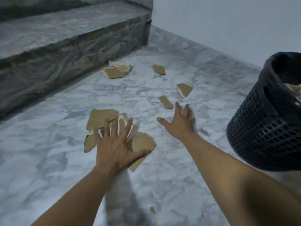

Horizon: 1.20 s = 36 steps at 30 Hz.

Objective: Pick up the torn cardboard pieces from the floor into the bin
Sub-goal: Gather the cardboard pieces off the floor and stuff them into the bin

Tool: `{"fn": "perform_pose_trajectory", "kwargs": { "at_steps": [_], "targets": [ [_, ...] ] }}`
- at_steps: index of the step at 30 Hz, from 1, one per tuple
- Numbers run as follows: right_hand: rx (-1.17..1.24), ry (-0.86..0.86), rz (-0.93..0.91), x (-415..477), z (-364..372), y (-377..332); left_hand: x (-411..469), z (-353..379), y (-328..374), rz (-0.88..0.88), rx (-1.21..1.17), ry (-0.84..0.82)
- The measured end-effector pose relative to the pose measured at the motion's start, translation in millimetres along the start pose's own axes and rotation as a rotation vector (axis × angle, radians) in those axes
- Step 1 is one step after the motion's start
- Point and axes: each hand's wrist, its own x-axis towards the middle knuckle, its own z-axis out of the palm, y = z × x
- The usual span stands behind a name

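Both arms reach in from the bottom of the frame over a white-grey marble floor (48, 144). The left hand (116, 147) is pressed flat on the nearest pile of cardboard (101, 118), just left of centre — fingers (106, 128) spread wide and open, not curled around anything, thumb lying on the lower right piece of that pile. The pile looks like several overlapping torn bits, brown on top with a pale underside showing on one of them.

The right hand (179, 123) sits a little right of centre, palm down, fingers splayed open too, holding nothing. Its fingertips are just beside a small strip of cardboard (165, 101). Can't really tell if the palm touches the floor or hangs just above it.

More scraps further up: a pointed piece (184, 89) just above that strip, a small one (158, 69) higher still, and a bigger cluster (117, 70) at upper centre, near the foot of the dark marble step (65, 51) that fills the upper left. There's also a tiny crumb (152, 210) at bottom centre between the forearms.

The bin (263, 128) is at the right edge — dark mesh basket with a dark liner folded over the rim, tilted, and some cardboard is visible inside it near the top.
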Motion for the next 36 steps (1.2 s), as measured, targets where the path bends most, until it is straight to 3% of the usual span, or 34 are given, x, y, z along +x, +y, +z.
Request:
{"fn": "perform_pose_trajectory", "kwargs": {
  "at_steps": [5,9,12,17,22,27,36],
  "targets": [
    [-0.044,0.053,0.036,71.1,-10.3,0.4,57.0,2.8,-20.9,-0.131,0.033,-0.113],
    [-0.128,0.019,-0.008,134.9,-10.3,-6.0,120.2,-0.4,-30.0,-0.111,-0.040,0.048],
    [-0.200,0.099,-0.024,172.8,-4.8,-21.5,163.0,2.2,-36.5,-0.117,-0.130,0.066],
    [-0.227,0.268,-0.059,220.3,1.8,-47.5,199.5,7.8,-43.1,-0.010,-0.063,-0.151],
    [-0.088,0.152,-0.017,268.1,0.9,-91.3,200.0,5.3,-43.3,0.020,-0.120,0.020],
    [-0.213,0.016,-0.120,293.5,17.4,-148.4,204.9,6.3,-41.5,-0.024,-0.087,-0.103],
    [-0.251,-0.083,-0.212,287.7,39.2,-221.4,206.2,7.3,-43.6,-0.087,-0.071,-0.123]
  ]
}}
